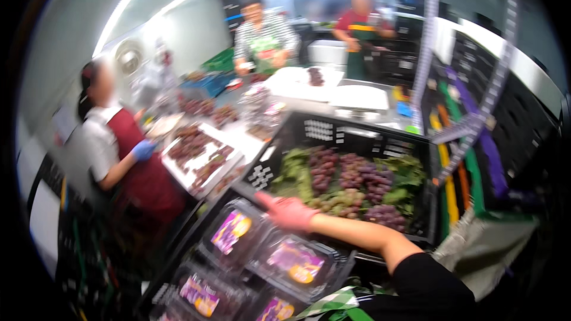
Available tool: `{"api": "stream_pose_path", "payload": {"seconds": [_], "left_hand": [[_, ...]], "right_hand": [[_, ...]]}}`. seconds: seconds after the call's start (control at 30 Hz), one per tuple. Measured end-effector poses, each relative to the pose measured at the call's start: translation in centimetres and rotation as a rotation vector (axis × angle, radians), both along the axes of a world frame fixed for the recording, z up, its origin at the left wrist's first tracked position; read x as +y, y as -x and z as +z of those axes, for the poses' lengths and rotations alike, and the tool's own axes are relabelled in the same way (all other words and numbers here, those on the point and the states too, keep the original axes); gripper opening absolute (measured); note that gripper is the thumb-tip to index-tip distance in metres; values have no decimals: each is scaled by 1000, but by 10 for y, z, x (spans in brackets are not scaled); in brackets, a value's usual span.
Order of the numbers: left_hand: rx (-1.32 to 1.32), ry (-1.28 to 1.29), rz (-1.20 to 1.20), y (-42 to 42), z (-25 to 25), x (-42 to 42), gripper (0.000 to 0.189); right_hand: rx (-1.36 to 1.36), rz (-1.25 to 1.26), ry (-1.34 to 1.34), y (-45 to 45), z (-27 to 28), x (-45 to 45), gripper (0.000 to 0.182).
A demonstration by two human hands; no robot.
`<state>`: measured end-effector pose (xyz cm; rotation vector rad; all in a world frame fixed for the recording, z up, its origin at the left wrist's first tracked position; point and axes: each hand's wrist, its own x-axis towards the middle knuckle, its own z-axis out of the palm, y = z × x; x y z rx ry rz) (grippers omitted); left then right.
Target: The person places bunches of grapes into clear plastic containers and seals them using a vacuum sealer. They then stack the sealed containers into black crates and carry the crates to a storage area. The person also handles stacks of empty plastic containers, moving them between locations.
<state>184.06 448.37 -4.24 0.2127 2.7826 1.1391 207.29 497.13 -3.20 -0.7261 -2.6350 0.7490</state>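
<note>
My right hand (289, 212), in a pink glove, reaches leftward over the near rim of a black plastic crate. It lies close to the corner of a second black crate (232, 194), its fingers blurred, so a grip on the rim cannot be made out. Below the hand are several clear plastic clamshell packs (308, 243) with purple and orange labels, inside that second crate. Bunches of red and green grapes (352, 174) with grape leaves (403, 176) lie in the larger black crate (357, 131). My left hand is out of view.
A person in a red apron (138, 160) stands left beside a white tray of grapes (200, 156). Two other people work behind the table. A white scale (359, 98) stands beyond the crate. Metal posts (426, 49) and stacked crates (490, 98) border the right.
</note>
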Motion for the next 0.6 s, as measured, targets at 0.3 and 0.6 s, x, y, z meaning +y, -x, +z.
{"api": "stream_pose_path", "payload": {"seconds": [0.3, 0.6], "left_hand": [[-126, -164, 185, -3, -49, -96, 34], [-214, -209, 222, -36, 4, -54, 42]], "right_hand": [[-84, -17, 41, 1, 12, -1, 56], [-106, -26, 72, 0, 15, -2, 55]]}}
